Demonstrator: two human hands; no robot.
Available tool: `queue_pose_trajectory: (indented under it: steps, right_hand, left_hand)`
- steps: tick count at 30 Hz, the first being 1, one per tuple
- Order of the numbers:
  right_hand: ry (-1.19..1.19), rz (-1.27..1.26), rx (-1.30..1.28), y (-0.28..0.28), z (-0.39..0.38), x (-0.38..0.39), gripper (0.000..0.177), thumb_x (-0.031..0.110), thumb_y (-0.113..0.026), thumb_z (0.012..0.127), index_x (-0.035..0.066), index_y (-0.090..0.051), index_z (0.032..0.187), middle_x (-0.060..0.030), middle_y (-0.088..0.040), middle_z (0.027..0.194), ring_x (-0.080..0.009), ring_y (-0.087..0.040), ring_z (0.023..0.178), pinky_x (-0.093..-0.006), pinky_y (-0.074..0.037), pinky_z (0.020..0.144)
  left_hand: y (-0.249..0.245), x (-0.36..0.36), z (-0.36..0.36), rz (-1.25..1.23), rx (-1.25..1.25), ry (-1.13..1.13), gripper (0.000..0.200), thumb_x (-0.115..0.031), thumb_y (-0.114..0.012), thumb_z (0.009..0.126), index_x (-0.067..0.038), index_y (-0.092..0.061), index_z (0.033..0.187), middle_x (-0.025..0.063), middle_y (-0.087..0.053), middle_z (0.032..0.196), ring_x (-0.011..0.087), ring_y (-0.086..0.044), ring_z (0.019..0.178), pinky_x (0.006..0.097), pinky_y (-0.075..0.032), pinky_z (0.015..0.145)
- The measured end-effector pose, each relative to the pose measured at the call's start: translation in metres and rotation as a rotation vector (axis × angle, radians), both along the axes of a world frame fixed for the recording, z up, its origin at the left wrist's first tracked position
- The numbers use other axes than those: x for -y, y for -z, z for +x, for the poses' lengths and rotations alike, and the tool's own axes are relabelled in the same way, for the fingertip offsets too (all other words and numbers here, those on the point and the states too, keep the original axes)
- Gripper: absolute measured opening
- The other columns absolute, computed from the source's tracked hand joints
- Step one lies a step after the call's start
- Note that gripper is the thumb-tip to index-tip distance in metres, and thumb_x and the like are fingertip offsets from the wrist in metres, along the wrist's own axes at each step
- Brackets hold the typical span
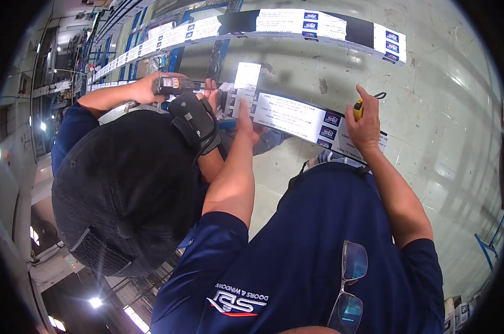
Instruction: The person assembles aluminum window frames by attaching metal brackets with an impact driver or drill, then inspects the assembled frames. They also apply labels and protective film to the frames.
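A long dark profile [296, 117] wrapped in white printed film lies across in front of me. My left hand [244, 121] grips it near its left end. My right hand [364, 127] rests at the profile's right part and is closed on a small yellow tool [359, 107] with a black loop. Opposite me a co-worker in a black cap [124, 189] bends over the same end. That person holds a black power tool [171, 84] against it and wears a black device strapped to the wrist [193, 123].
A second film-wrapped profile [319, 25] lies farther off on the pale concrete floor [430, 111]. More profiles and blue racks [129, 47] run along the upper left. A pair of glasses [349, 289] hangs on my navy shirt.
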State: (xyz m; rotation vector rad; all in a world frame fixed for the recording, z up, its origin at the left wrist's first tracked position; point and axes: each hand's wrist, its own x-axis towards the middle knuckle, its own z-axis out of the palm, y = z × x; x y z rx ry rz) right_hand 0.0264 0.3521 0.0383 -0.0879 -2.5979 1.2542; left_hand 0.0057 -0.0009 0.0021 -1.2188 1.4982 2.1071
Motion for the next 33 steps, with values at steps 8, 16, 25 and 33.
queue_pose_trajectory:
  steps: [8,16,25,33]
  right_hand:
    - [-0.002,0.01,0.003,0.002,0.001,0.0,0.056,0.015,-0.066,0.088,0.013,-0.051,0.142,-0.0149,-0.055,0.112,-0.0312,-0.058,0.103,-0.0401,-0.051,0.092]
    - [0.006,0.007,0.015,0.002,0.001,0.001,0.057,0.014,-0.066,0.088,0.014,-0.05,0.143,-0.015,-0.055,0.113,-0.0311,-0.058,0.103,-0.0402,-0.052,0.091]
    - [0.008,0.016,-0.001,0.003,0.001,0.001,0.057,0.014,-0.066,0.087,0.014,-0.05,0.142,-0.0148,-0.055,0.113,-0.031,-0.058,0.104,-0.0397,-0.051,0.093]
    - [0.023,0.008,0.015,0.003,0.002,-0.001,0.056,0.014,-0.066,0.087,0.013,-0.051,0.142,-0.0142,-0.056,0.112,-0.0313,-0.057,0.105,-0.0394,-0.049,0.095]
  left_hand:
    - [-0.004,-0.004,0.0,-0.002,0.008,-0.052,0.055,-0.071,-0.051,0.095,-0.02,-0.066,0.109,-0.001,-0.072,0.088,0.0176,-0.069,0.069,0.0328,-0.046,0.044]
    - [-0.006,-0.001,0.001,-0.01,0.019,0.003,0.063,-0.077,-0.048,0.092,-0.02,-0.067,0.11,0.0,-0.072,0.091,0.0188,-0.069,0.075,0.0334,-0.05,0.053]
    - [-0.009,-0.005,0.001,0.006,0.03,-0.016,0.063,-0.079,-0.048,0.091,-0.022,-0.066,0.113,-0.0005,-0.072,0.093,0.019,-0.069,0.079,0.0344,-0.05,0.054]
    - [-0.003,-0.003,0.001,-0.028,0.042,-0.012,0.058,-0.073,-0.048,0.094,-0.021,-0.065,0.115,-0.0008,-0.072,0.092,0.0198,-0.069,0.074,0.0342,-0.046,0.046]
